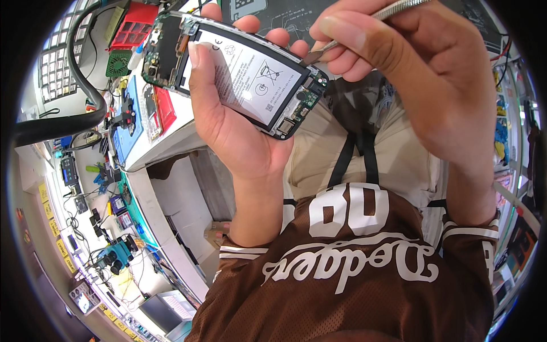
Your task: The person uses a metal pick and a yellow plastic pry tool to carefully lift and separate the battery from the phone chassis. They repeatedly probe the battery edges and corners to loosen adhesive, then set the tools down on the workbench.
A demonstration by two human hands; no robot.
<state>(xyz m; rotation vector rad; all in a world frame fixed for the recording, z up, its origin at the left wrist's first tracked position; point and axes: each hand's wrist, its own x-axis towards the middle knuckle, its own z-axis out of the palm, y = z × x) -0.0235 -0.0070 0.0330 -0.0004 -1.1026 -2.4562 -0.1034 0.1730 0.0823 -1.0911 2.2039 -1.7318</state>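
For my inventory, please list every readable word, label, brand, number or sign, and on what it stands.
I describe these without copying wording.
Brown shirt: white script lettering and large numerals, upside down.
Battery: dark symbols, including a crossed-out bin; its fine lines are too small to read.
Yellow labels: too small to read.
Dark mat: pale markings, too faint to read.

Illegible fine print [240,80] on battery [253,77]

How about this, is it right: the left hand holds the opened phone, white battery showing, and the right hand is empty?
Not quite: the head view shows the right hand holding a slim silver metal tool. The rest stands.
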